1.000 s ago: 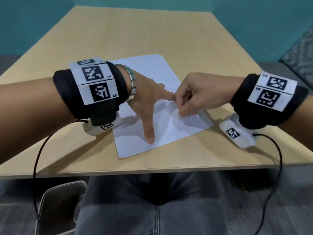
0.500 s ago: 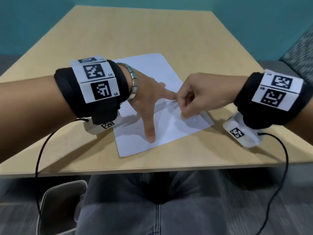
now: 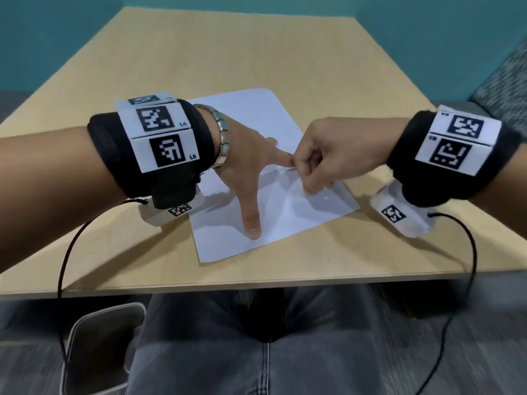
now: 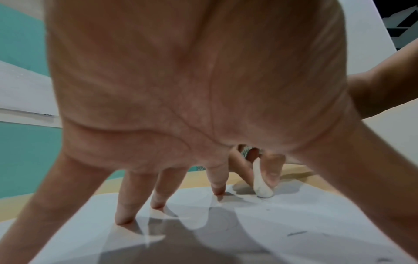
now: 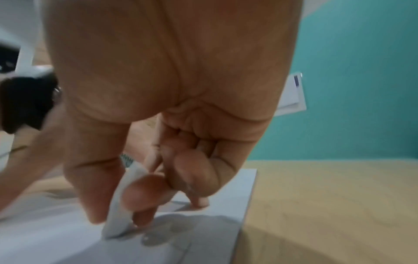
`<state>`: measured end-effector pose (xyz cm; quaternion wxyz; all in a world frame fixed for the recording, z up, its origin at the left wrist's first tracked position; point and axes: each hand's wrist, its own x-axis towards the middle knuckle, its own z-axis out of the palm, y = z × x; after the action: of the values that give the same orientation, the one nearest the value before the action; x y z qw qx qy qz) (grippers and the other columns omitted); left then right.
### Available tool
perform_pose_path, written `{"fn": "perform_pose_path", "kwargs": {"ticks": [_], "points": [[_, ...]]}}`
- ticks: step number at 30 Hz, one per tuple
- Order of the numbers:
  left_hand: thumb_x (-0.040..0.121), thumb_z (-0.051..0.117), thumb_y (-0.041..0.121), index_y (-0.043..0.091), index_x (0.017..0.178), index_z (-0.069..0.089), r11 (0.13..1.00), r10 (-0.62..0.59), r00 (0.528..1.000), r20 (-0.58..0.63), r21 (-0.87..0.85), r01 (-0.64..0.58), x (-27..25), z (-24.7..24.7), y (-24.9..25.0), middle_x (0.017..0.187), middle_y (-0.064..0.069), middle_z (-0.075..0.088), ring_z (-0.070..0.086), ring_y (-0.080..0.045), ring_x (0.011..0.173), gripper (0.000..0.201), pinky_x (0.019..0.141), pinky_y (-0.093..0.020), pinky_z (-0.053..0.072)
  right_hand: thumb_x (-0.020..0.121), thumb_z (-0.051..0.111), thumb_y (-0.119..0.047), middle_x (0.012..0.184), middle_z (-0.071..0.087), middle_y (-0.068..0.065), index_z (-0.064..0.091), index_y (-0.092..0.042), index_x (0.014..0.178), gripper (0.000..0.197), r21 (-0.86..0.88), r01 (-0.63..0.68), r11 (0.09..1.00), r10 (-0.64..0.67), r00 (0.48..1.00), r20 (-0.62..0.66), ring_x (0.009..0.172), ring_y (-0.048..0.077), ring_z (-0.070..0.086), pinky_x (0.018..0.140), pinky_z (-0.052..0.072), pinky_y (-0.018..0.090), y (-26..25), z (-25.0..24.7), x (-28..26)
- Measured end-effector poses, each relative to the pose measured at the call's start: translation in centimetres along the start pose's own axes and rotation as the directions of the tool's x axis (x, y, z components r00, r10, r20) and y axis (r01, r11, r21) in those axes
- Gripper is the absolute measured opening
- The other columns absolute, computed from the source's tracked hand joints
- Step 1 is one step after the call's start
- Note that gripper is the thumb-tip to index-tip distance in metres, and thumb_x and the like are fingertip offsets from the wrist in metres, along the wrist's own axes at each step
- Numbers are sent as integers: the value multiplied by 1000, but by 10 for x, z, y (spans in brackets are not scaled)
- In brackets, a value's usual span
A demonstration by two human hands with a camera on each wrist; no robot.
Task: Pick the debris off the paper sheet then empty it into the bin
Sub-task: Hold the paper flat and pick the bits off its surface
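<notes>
While left hand [image 3: 245,163] pins paper sheet [image 3: 239,115], right hand [image 3: 322,155] pinches eraser [image 4: 260,182] near sheet edge.

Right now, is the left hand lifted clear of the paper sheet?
No, the left hand is spread with its fingertips pressed down on the paper sheet.

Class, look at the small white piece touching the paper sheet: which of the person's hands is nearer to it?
Right. The right hand pinches the small white piece against the paper sheet; the left hand presses spread fingers on the sheet beside it.
</notes>
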<state>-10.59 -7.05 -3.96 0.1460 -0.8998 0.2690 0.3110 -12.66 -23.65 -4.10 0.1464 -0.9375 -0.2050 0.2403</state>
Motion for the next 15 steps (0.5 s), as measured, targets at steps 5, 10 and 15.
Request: {"fn": "perform_pose_path", "kwargs": {"ticks": [5,10,15], "points": [[40,87,74,78,136,0,1000,9,1000,0,0,-9,-2,0,-1,167,16,-9,30,-19,147,129,115,-46,33,76,77,-18,57,64,-1,70,-13,66,13,13,43,999,-44,993,112,53,9,53,59,44,29,-5,7,-3],[41,87,74,76,139,-3,1000,12,1000,-2,8,-12,-1,0,-2,167,16,-10,24,-18,150,132,115,-47,31,76,77,-19,57,64,-2,70,-13,66,13,24,12,1000,-13,999,39,53,9,53,60,44,28,2,2,-4],[43,87,74,73,140,-12,999,17,1000,-8,42,-17,0,0,-3,167,14,-10,21,-18,152,138,117,-48,28,76,77,-25,59,66,-4,73,-18,69,12,-73,-60,996,56,997,-51,51,6,49,56,41,25,9,-9,-7]]}}
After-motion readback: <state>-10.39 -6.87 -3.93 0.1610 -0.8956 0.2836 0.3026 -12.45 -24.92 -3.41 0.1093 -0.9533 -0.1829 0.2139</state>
